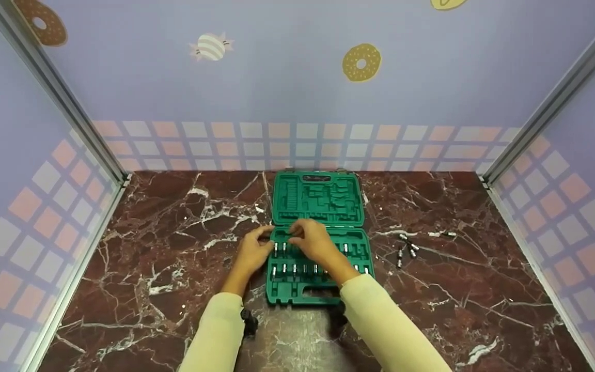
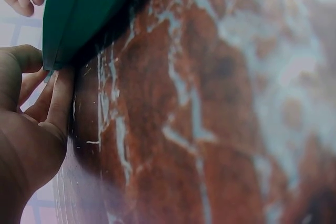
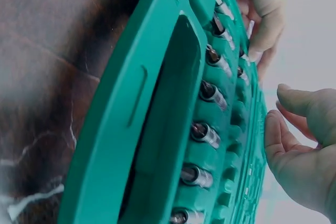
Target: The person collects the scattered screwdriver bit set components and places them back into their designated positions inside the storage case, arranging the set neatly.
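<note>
A green socket-set case (image 1: pixel 287 295) lies unfolded on the marbled table, its lid away from me. Silver bit sockets (image 1: pixel 295 268) stand in rows in the near half; in the right wrist view their driver tips (image 3: pixel 198 129) show. My left hand (image 1: pixel 253 251) holds the case's left edge, thumb on the top side, fingers along the outside; the left wrist view shows that hand (image 2: pixel 31 103) at the edge. Over the upper row hovers my right hand (image 1: pixel 312 240), fingers loosely bent. In the right wrist view this hand (image 3: pixel 304 140) has thumb and fingertips apart, nothing visible between them.
Several loose bit sockets (image 1: pixel 412 250) lie in a cluster right of the case, with another socket (image 1: pixel 448 234) farther right. The lid (image 1: pixel 279 199) reaches near the back wall (image 1: pixel 297 103). Side panels (image 1: pixel 29 206) flank the marbled table (image 1: pixel 163 310).
</note>
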`<state>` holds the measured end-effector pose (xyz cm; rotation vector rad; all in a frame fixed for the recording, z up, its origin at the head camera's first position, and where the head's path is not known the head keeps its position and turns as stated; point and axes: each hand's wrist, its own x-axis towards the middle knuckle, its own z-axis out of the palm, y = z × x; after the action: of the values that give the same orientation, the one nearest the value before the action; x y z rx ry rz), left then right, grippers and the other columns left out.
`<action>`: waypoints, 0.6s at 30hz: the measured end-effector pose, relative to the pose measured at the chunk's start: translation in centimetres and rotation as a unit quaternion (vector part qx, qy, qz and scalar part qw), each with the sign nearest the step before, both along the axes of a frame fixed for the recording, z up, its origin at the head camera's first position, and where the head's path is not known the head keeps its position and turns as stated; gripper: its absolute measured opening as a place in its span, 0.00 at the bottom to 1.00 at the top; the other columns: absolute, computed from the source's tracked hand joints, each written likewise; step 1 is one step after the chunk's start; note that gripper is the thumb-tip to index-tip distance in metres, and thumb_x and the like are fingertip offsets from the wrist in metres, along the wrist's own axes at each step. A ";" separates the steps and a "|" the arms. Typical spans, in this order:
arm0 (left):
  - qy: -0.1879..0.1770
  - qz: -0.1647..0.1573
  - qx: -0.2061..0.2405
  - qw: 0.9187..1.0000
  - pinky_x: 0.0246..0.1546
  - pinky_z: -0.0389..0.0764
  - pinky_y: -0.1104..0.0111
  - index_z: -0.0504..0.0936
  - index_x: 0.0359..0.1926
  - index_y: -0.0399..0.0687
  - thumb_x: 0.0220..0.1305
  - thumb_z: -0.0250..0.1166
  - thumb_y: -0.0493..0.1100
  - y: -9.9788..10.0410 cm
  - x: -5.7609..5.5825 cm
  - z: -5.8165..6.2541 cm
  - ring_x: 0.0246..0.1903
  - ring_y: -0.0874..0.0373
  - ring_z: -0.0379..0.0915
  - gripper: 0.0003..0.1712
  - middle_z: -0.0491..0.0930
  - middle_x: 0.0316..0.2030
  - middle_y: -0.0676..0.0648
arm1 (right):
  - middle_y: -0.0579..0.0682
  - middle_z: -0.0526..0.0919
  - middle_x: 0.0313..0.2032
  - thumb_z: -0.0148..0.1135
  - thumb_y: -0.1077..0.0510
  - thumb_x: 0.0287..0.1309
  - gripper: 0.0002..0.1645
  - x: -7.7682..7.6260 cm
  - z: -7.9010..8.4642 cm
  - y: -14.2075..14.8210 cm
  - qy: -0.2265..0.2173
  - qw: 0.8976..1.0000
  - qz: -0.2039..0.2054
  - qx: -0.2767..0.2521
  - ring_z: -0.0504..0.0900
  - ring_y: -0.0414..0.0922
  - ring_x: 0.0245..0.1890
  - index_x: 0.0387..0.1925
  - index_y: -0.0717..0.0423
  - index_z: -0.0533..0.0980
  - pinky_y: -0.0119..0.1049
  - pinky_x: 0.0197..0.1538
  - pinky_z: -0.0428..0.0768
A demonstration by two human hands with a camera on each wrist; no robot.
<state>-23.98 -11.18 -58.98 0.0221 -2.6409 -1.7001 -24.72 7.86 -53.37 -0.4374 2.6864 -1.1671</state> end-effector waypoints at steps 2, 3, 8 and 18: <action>0.000 -0.001 0.000 1.000 0.50 0.83 0.54 0.83 0.62 0.44 0.66 0.65 0.34 0.0 0.0 -0.1 0.45 0.47 0.84 0.23 0.85 0.52 0.39 | 0.56 0.84 0.47 0.67 0.62 0.67 0.14 0.2 0.3 0.4 0.002 1.000 0.001 -0.007 0.85 0.51 0.47 0.52 0.61 0.80 0.46 0.49 0.85; -0.001 -0.001 0.001 1.000 0.50 0.83 0.54 0.83 0.62 0.44 0.66 0.65 0.34 0.0 0.0 -0.1 0.46 0.47 0.84 0.23 0.85 0.52 0.39 | 0.56 0.84 0.47 0.67 0.61 0.68 0.14 0.2 0.4 0.6 0.003 1.000 0.001 -0.009 0.85 0.51 0.47 0.52 0.62 0.80 0.47 0.49 0.84; 0.000 0.000 -0.003 1.000 0.51 0.83 0.54 0.82 0.63 0.45 0.67 0.65 0.35 -0.1 0.0 -0.2 0.47 0.47 0.83 0.23 0.85 0.52 0.40 | 0.56 0.83 0.47 0.67 0.59 0.68 0.15 0.7 1.0 1.6 0.012 1.000 0.001 -0.023 0.84 0.50 0.46 0.54 0.60 0.80 0.47 0.48 0.84; 0.012 0.002 -0.005 1.000 0.49 0.84 0.54 0.83 0.62 0.46 0.65 0.65 0.34 -0.1 0.1 -0.3 0.45 0.47 0.84 0.23 0.85 0.52 0.40 | 0.57 0.84 0.47 0.68 0.58 0.67 0.15 2.3 1.2 4.1 0.042 0.996 0.007 -0.076 0.84 0.47 0.43 0.52 0.59 0.80 0.45 0.47 0.84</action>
<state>-23.91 -11.28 -59.24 0.0070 -2.6311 -1.6754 -22.37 11.98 -52.18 -0.5379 2.6691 -1.3835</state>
